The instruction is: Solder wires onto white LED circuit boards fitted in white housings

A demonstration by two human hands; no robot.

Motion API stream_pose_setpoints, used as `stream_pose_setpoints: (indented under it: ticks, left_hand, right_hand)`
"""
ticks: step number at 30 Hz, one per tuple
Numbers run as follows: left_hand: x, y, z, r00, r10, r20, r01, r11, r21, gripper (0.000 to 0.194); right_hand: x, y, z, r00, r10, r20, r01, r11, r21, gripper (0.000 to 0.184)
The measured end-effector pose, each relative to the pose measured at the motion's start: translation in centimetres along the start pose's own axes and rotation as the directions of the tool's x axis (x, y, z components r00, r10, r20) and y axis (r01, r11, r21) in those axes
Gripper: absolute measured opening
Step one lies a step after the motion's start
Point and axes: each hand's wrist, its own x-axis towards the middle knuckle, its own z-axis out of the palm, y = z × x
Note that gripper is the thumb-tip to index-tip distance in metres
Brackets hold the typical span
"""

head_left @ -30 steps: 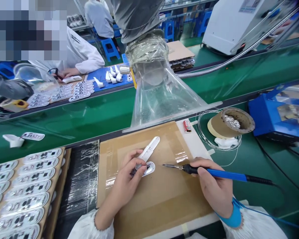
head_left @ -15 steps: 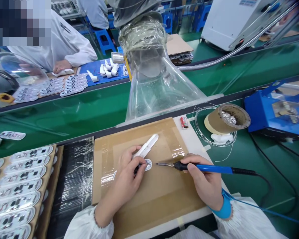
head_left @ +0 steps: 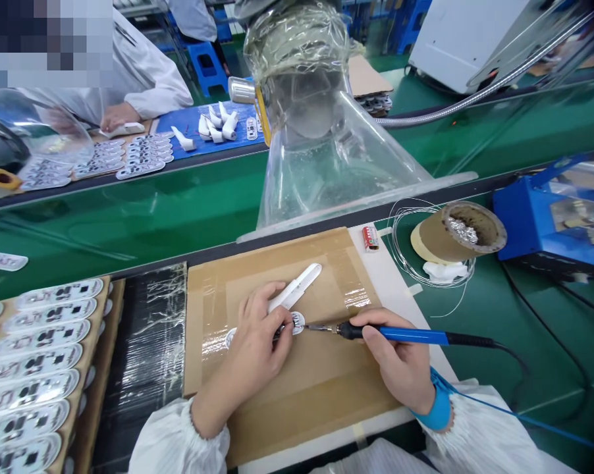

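Note:
My right hand (head_left: 400, 359) grips a blue-handled soldering iron (head_left: 413, 336) like a pen, its tip at the edge of a small white circuit board (head_left: 298, 322). Over that board lies my left hand (head_left: 257, 336), thumb and forefinger pinched together at it. The hand covers the board's middle; its rounded ends show on either side. Whether a thin wire is also in the pinch, I cannot make out. A white plastic housing (head_left: 304, 282), long and narrow, sticks out from under my left fingers. Brown cardboard (head_left: 326, 388) lies below both hands.
Rows of circuit boards (head_left: 43, 362) sit on stacked cardboard at left. To the right are a solder wire coil (head_left: 398, 243), a brown cup (head_left: 432, 234) and a blue metal stand (head_left: 539, 224). A clear extraction hood (head_left: 336, 178) stands ahead; a co-worker's hand (head_left: 122, 116) is beyond.
The soldering iron has moved left, its tip going from a gap beside the circuit board to the board's edge. My left hand keeps its pinch. The view has shifted slightly.

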Motion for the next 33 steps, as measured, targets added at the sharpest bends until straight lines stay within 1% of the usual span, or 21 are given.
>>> stream_pose_setpoints:
  ticks: [8, 17, 22, 27, 33]
  left_hand:
    - [-0.12, -0.12, 0.25, 1.0, 0.009, -0.015, -0.009, 1.0, -0.009, 0.016]
    - [-0.14, -0.24, 0.35, 1.0, 0.02, -0.015, -0.02, 0.999, -0.027, 0.015]
    - [-0.13, -0.3, 0.4, 1.0, 0.017, -0.022, -0.018, 0.999, -0.032, 0.015]
    - [-0.09, -0.24, 0.34, 0.999, 0.024, -0.024, -0.025, 0.999, -0.036, 0.014]
    - [-0.18, -0.34, 0.33, 1.0, 0.016, -0.016, -0.017, 0.999, -0.049, 0.015]
  right_hand:
    - [0.05, 0.07, 0.35, 0.999, -0.035, 0.021, 0.035, 0.999, -0.015, 0.016]
    - [0.17, -0.09, 0.2, 0.998, -0.052, 0.035, 0.053, 0.998, -0.021, 0.016]
    - [0.21, -0.14, 0.18, 0.996, -0.063, 0.069, 0.064, 0.998, -0.005, 0.016]
    - [0.0, 0.12, 0.02, 0.998, -0.052, 0.031, 0.052, 0.998, -0.019, 0.016]
    - [-0.16, 0.34, -0.08, 1.0, -0.02, 0.02, 0.02, 1.0, 0.0, 0.015]
